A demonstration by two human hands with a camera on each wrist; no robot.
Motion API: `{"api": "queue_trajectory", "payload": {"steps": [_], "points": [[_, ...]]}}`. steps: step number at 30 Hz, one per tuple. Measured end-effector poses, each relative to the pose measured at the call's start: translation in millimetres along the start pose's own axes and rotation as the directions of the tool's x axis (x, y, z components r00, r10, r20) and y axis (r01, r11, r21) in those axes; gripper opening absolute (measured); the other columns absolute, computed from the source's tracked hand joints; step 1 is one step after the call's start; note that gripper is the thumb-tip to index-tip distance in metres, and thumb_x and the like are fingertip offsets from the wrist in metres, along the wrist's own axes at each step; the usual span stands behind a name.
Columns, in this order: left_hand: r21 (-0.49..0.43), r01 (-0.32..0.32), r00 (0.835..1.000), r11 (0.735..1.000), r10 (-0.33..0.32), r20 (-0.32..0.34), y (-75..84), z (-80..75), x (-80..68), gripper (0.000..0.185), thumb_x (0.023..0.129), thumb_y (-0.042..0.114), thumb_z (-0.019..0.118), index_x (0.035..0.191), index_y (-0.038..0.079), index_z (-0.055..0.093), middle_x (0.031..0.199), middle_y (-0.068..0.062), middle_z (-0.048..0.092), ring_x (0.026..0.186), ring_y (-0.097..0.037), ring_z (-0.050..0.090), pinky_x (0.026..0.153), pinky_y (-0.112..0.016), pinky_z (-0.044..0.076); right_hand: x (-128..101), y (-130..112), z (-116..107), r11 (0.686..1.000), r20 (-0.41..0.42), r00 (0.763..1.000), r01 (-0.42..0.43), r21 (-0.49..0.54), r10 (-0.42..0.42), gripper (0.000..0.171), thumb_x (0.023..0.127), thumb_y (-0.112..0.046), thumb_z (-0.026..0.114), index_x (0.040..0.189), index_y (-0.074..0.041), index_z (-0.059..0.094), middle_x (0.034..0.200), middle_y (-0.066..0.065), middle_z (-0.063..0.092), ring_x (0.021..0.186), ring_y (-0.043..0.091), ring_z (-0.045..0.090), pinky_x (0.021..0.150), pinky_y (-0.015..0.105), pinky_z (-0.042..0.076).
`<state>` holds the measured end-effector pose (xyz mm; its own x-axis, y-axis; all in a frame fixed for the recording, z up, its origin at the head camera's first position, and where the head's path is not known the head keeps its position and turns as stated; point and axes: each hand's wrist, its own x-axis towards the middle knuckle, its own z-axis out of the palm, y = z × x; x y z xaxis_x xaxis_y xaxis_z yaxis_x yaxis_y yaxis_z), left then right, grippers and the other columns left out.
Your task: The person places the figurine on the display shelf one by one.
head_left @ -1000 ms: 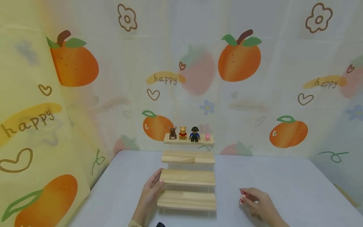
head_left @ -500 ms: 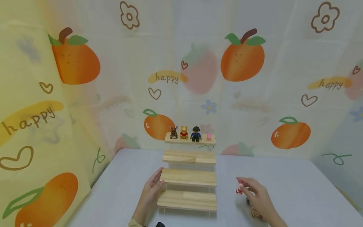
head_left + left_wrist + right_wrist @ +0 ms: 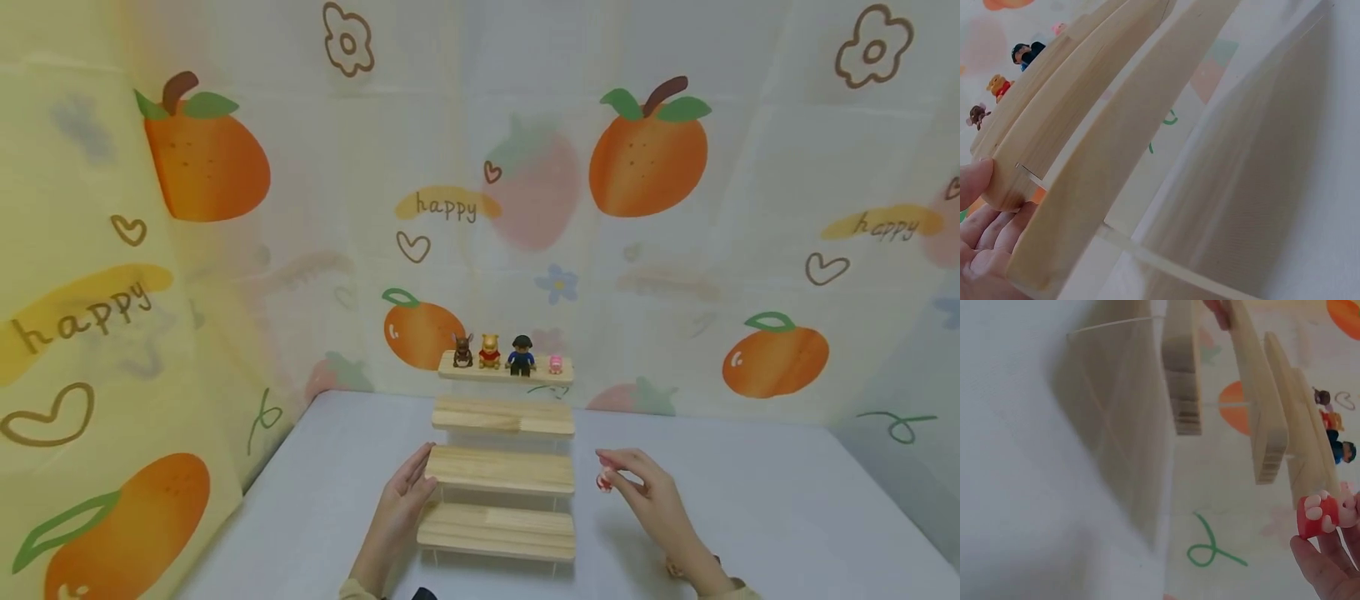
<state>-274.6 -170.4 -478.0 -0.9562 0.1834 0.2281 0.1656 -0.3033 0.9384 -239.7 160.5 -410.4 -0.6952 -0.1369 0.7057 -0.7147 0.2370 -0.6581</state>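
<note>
Right wrist: red-white toy (image 3: 1319, 515) pinched | head: right hand (image 3: 637, 492) hides it

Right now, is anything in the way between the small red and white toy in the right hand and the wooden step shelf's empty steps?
Nothing visible. The right hand pinches the red and white toy just right of the shelf's second step from the bottom; open air lies between. The left hand rests against the shelf's far side.

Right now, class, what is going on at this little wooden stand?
A person's left hand rests flat against the left end of the stepped wooden stand. The right hand pinches a small red and white toy in its fingers, just right of the second step. Four small figures stand on the top step.
</note>
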Motion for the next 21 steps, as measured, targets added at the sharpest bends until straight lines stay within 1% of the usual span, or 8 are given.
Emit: {"api": "queue_trajectory", "payload": {"steps": [2,5,8,10,13,16,18,21], "points": [[-0.008,-0.004,1.000,1.000,0.004,-0.004,0.3,0.6,0.6,0.055,0.090,-0.001,0.047,0.137,-0.008,0.019,0.144,-0.020,0.014,0.131,-0.028,0.013,0.099,-0.021,0.025,4.9,-1.3,2.9,1.000,0.006,1.000,0.017,0.016,-0.017,0.029,0.074,0.024,0.055,0.100,0.012,0.060,0.093,0.006,0.060,0.078,0.014,0.056,0.062,0.025,0.054],[0.009,-0.009,1.000,1.000,0.009,0.004,1.9,0.8,0.2,0.055,0.091,-0.001,0.046,0.137,-0.009,0.018,0.144,-0.021,0.012,0.131,-0.029,0.010,0.100,-0.022,0.022,11.7,-2.3,7.3,0.999,0.014,1.000,0.027,0.018,-0.028,0.029,0.074,0.023,0.055,0.101,0.011,0.060,0.093,0.007,0.060,0.079,0.015,0.056,0.061,0.025,0.054],[0.026,0.001,1.000,1.000,-0.001,-0.001,3.0,0.4,-1.8,0.055,0.091,0.001,0.046,0.138,-0.008,0.018,0.145,-0.019,0.011,0.132,-0.028,0.007,0.102,-0.025,0.019,16.6,-1.6,12.0,1.000,0.018,1.000,0.018,0.001,-0.018,0.029,0.076,0.020,0.056,0.102,0.009,0.061,0.094,0.006,0.061,0.079,0.017,0.057,0.058,0.028,0.055],[0.030,0.013,1.000,0.999,-0.012,-0.009,3.3,-0.1,-2.7,0.055,0.091,0.002,0.047,0.138,-0.006,0.019,0.145,-0.018,0.011,0.132,-0.027,0.007,0.102,-0.026,0.018,20.6,-3.9,15.1,1.000,0.016,1.000,0.007,-0.016,-0.007,0.027,0.077,0.017,0.058,0.103,0.008,0.061,0.093,0.008,0.061,0.078,0.020,0.058,0.056,0.030,0.055],[0.013,0.021,1.000,1.000,-0.021,-0.013,3.5,-0.2,-1.9,0.055,0.091,0.003,0.048,0.138,-0.005,0.020,0.146,-0.016,0.013,0.132,-0.024,0.009,0.102,-0.025,0.020,27.7,-8.1,20.2,0.999,-0.009,0.999,-0.034,-0.023,0.034,0.026,0.077,0.014,0.060,0.102,0.009,0.059,0.091,0.013,0.062,0.078,0.019,0.060,0.059,0.027,0.055],[0.007,0.007,1.000,1.000,-0.007,-0.016,3.2,0.6,-0.5,0.055,0.091,0.002,0.048,0.138,-0.005,0.021,0.145,-0.017,0.014,0.132,-0.024,0.012,0.101,-0.022,0.023,36.5,-15.7,27.9,0.996,-0.017,0.996,-0.084,0.020,0.084,0.025,0.075,0.016,0.060,0.099,0.012,0.056,0.088,0.020,0.061,0.079,0.019,0.060,0.062,0.024,0.054],[0.005,-0.004,1.000,1.000,0.004,-0.013,2.4,1.0,0.2,0.055,0.091,0.002,0.048,0.138,-0.006,0.020,0.145,-0.018,0.015,0.131,-0.025,0.013,0.100,-0.021,0.025,40.9,-17.4,34.5,0.993,-0.013,0.995,-0.099,0.064,0.100,0.022,0.075,0.018,0.059,0.096,0.012,0.054,0.087,0.022,0.060,0.078,0.019,0.060,0.061,0.026,0.055],[0.002,-0.016,1.000,1.000,0.016,-0.018,0.4,0.8,0.1,0.055,0.090,-0.001,0.048,0.137,-0.009,0.020,0.143,-0.021,0.016,0.130,-0.028,0.016,0.099,-0.021,0.027,45.4,-17.9,44.3,0.989,0.000,0.996,-0.088,0.115,0.088,0.018,0.075,0.019,0.058,0.091,0.011,0.054,0.086,0.024,0.060,0.076,0.020,0.061,0.060,0.031,0.055]]}}
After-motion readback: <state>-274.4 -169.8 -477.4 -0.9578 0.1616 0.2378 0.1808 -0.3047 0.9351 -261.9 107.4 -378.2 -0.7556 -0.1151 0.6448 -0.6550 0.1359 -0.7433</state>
